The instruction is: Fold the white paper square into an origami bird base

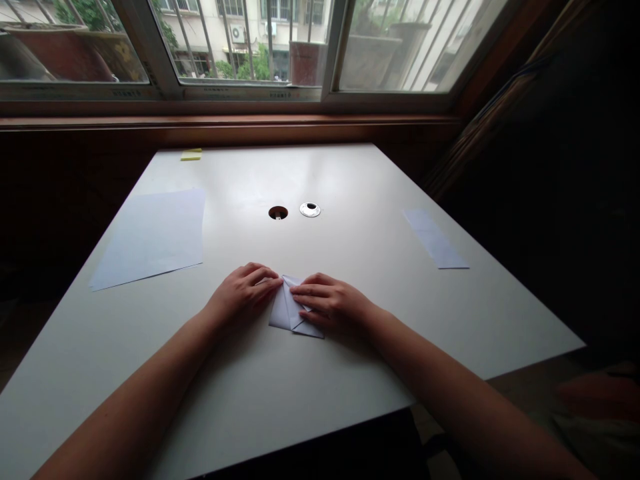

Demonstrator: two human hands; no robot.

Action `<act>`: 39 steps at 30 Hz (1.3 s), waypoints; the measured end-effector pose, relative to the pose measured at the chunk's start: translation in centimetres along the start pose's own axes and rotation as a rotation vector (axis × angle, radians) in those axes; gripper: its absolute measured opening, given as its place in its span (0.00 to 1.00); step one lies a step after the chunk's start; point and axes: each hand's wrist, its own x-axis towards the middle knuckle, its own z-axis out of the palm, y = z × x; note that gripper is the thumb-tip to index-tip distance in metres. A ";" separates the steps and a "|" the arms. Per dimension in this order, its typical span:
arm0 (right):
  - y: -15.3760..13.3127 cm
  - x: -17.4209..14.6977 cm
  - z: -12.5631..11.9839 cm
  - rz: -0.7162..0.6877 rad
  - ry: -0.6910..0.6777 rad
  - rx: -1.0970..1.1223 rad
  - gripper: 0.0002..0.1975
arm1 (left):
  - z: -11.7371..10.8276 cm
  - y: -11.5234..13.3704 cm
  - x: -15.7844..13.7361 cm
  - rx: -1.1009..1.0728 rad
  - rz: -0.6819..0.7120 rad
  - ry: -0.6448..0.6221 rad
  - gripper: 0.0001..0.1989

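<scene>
A small folded sheet of white paper (283, 310) lies on the white table, its creased flaps overlapping to a point at the top. At that upper corner, my left hand (245, 288) pinches the paper's edge between its fingertips, with the thumb mostly hidden. Across the right part of the paper, my right hand (334, 300) lies with fingers stretched out and slightly apart, pressing it against the tabletop. The right thumb and the paper's right edge are hidden beneath that hand.
Flat white sheets (155, 233) lie at the left of the table (240, 413). A folded white strip (436, 239) lies at the right. Yellow sticky notes (191, 155) sit at the far edge. A round hole (278, 213) and a metal-rimmed disc (310, 210) are near the middle.
</scene>
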 end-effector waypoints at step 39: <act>0.0 0.3 0.0 -0.005 0.010 -0.017 0.16 | 0.5 0.5 0.4 -0.032 -0.007 -0.035 0.17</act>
